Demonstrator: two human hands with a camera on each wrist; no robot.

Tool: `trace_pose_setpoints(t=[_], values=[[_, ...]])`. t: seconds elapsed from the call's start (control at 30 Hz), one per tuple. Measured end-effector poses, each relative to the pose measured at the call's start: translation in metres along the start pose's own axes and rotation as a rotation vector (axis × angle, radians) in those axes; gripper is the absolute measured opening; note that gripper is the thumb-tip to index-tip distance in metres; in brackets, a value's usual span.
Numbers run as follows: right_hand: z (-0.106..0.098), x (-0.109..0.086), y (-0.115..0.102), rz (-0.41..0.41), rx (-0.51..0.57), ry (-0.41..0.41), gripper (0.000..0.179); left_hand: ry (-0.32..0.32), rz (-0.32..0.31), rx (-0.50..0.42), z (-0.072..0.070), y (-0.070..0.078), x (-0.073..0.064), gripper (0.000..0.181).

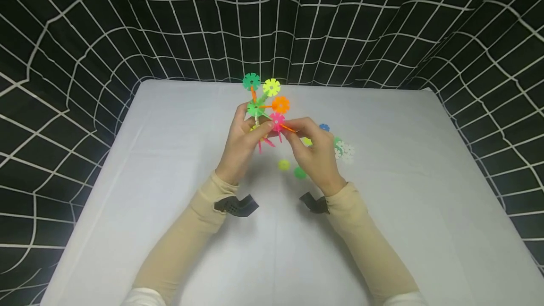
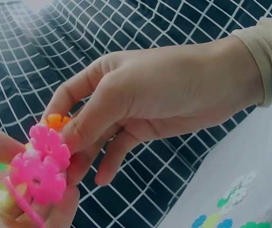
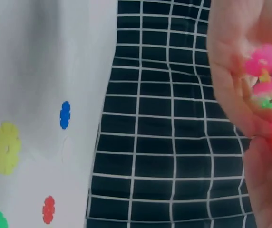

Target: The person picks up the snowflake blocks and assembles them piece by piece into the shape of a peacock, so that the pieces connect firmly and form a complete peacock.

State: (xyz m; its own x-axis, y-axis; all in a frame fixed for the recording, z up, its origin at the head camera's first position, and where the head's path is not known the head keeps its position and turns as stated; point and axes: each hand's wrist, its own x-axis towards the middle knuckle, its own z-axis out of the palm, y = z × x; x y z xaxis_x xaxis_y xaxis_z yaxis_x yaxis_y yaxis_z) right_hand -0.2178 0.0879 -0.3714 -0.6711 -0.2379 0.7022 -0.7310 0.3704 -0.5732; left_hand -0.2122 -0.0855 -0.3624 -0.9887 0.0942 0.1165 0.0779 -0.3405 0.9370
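In the head view, my left hand (image 1: 239,151) holds a cluster of joined snowflake discs (image 1: 256,108) raised above the table. Green, yellow, orange and pink notched discs stick out of it at various angles. A pink disc (image 1: 277,121) lies beside the left thumb on the cluster's near side. My right hand (image 1: 319,154) pinches an orange disc (image 1: 289,128) seen edge-on, right at that pink disc. From the left wrist, the orange disc (image 2: 56,122) shows between the right thumb and fingers, close behind the pink discs (image 2: 38,179). Part of the cluster is hidden by the left fingers.
Loose discs lie on the white table (image 1: 382,178): a yellow disc (image 1: 284,165), a green disc (image 1: 300,173), a blue disc (image 1: 324,127) and several white discs (image 1: 346,150). The right wrist view adds a red disc (image 3: 48,210). Black grid-patterned cloth (image 1: 272,22) surrounds the table.
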Motion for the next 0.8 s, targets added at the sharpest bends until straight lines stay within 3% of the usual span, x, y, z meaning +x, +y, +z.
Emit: trace_pose_setpoints(t=[0.2,0.3,0.4,0.47,0.53,0.67,0.73,0.8], values=[[0.000,-0.001,-0.001,0.039,0.080,0.036,0.017,-0.122,-0.032,-0.050,-0.003,-0.002,0.000,0.027],[-0.002,0.000,0.000,0.042,0.098,0.012,0.018,-0.122,-0.043,-0.047,-0.004,-0.002,0.000,0.022],[-0.007,0.002,0.001,0.081,0.096,-0.065,0.023,-0.091,-0.055,-0.044,-0.005,-0.001,0.001,0.019],[-0.012,0.004,0.005,0.165,0.082,-0.135,0.025,-0.067,-0.062,-0.051,-0.007,0.001,0.002,0.018],[-0.018,0.006,0.012,0.298,0.040,-0.217,0.026,-0.042,-0.061,-0.064,-0.010,0.003,0.002,0.017],[-0.025,0.005,0.034,0.572,-0.159,-0.465,0.027,-0.024,-0.047,-0.091,-0.015,0.007,0.004,0.015],[-0.024,0.002,0.046,0.620,-0.251,-0.629,0.028,-0.020,-0.049,-0.099,-0.017,0.008,0.004,0.014],[-0.020,-0.002,0.054,0.595,-0.298,-0.780,0.030,-0.019,-0.054,-0.106,-0.018,0.009,0.005,0.014]])
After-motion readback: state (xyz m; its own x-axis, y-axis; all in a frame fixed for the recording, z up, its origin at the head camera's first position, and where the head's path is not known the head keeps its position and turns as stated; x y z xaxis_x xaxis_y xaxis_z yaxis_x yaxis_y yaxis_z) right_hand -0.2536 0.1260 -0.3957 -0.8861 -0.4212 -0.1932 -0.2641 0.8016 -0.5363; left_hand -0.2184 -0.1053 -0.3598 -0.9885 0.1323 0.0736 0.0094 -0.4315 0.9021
